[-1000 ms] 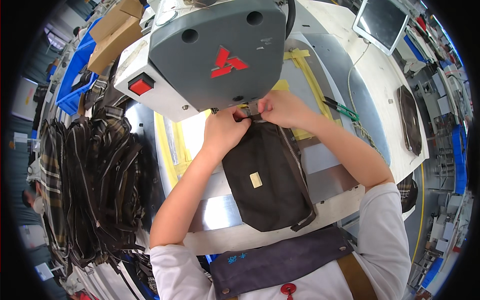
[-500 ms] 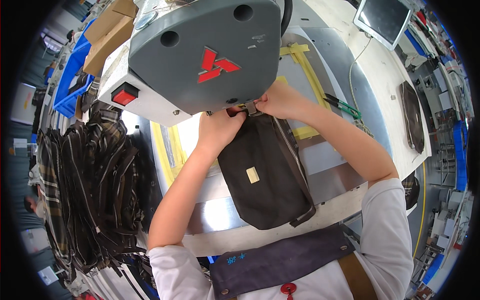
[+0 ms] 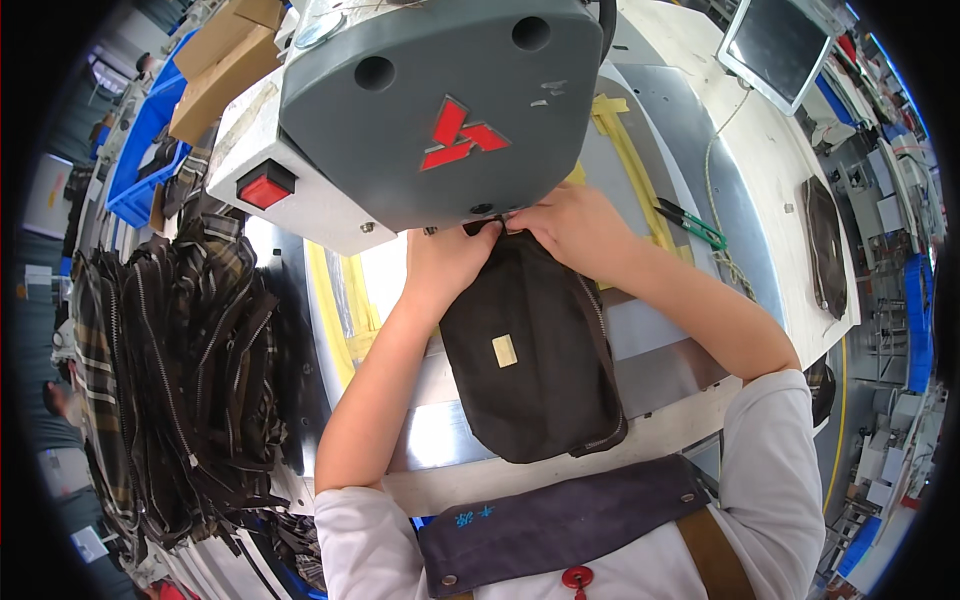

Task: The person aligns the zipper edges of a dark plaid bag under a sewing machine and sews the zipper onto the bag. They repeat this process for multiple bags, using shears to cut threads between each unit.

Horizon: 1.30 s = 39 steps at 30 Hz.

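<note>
A dark brown fabric pouch (image 3: 538, 380) with a zipper along its right side and a small cream patch lies on the machine bed, its top edge under the grey sewing machine head (image 3: 440, 100). My left hand (image 3: 452, 258) pinches that top edge at its left, thumb pressed toward the middle. My right hand (image 3: 568, 232) grips the same edge from the right, fingers curled close beside my left thumb and just below the head. The needle area is mostly hidden by the head and my fingers.
A pile of plaid and dark zippered pouches (image 3: 175, 380) lies left; behind it stand a blue bin (image 3: 130, 200) and cardboard box (image 3: 215, 75). Green-handled scissors (image 3: 700, 225), a white-framed screen (image 3: 770, 55) and another brown pouch (image 3: 822, 245) are at right. A person (image 3: 62, 400) is at far left.
My right hand has moved slightly right and down over the pouch's upper zipper, its fingers still at the top edge. The pouch's zipper side now faces up less. The view has shifted slightly.
</note>
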### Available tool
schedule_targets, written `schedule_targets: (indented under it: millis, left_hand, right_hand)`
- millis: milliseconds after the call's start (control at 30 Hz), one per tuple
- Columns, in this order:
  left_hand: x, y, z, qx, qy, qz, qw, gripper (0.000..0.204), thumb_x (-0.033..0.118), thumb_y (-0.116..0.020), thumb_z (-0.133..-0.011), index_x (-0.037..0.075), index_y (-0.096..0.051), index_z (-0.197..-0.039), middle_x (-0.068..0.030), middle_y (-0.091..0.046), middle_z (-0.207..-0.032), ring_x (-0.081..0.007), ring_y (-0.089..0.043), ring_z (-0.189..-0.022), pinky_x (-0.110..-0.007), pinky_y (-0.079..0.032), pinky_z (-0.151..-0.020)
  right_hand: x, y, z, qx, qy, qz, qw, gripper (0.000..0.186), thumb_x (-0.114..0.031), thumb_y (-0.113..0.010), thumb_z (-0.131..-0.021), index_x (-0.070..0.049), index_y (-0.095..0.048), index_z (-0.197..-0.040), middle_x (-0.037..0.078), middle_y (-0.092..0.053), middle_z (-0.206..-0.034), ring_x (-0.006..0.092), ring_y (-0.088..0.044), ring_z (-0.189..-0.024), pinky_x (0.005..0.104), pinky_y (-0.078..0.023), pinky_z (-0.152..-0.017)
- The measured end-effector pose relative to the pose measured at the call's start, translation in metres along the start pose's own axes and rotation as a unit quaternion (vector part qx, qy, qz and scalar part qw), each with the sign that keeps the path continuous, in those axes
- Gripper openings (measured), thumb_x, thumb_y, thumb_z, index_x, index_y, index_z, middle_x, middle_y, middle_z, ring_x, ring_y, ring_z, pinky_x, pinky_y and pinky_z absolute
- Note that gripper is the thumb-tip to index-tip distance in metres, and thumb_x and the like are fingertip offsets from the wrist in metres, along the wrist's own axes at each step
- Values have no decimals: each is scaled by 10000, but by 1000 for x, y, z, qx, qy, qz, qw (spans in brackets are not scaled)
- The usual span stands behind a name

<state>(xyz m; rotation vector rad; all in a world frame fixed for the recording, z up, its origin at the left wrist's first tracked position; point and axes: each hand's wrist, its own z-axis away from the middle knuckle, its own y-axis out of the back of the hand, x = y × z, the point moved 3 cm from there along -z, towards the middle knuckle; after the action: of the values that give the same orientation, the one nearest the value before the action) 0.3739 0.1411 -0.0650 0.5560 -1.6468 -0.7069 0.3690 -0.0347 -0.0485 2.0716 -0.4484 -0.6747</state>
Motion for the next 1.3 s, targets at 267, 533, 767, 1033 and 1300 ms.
schedule_targets:
  millis: [267, 533, 767, 1033, 1300]
  left_hand:
    - [2, -1, 3, 22, -11, 3, 1000, 257, 215, -703, -804, 51, -681, -1000, -97, -700, -927, -256, -668, -879, -347, -504, -794]
    - [-2, -4, 7, 47, -10, -1, 999, 243, 235, -684, -828, 35, -688, -966, -133, -708, -890, -312, -672, -831, -377, -513, -757]
    - [-1, -6, 6, 74, -26, 17, 997, 195, 96, -715, -786, -10, -650, -935, -150, -694, -843, -347, -661, -754, -402, -516, -683]
    - [11, 3, 29, 118, -131, -108, 978, 170, 107, -699, -800, 31, -676, -951, -114, -676, -967, -305, -626, -937, -389, -481, -815]
    - [19, 7, 43, 48, -269, -131, 953, 235, 83, -680, -776, 10, -633, -995, -98, -653, -1075, -291, -613, -1007, -396, -484, -875]
  right_hand:
    - [-14, -5, 9, -14, 75, 126, 989, 263, -87, -584, -779, 5, -647, -1018, 80, -632, -1002, 226, -620, -937, 327, -522, -805]
    - [-23, -5, 10, -86, 122, 223, 963, 317, -74, -580, -803, 0, -637, -1106, 108, -624, -1136, 244, -616, -1029, 350, -533, -871]
    - [-15, -6, 11, -79, 64, 132, 986, 328, -84, -557, -807, -34, -633, -1122, 73, -609, -1074, 238, -612, -1001, 344, -521, -852]
    - [-20, -4, 11, -17, 81, 150, 985, 264, -109, -547, -819, -37, -647, -1052, 53, -578, -984, 203, -604, -928, 319, -495, -797]
    - [-14, -6, 15, 0, 7, 58, 998, 270, -78, -583, -809, -74, -650, -1070, 66, -606, -1098, 245, -613, -982, 357, -507, -823]
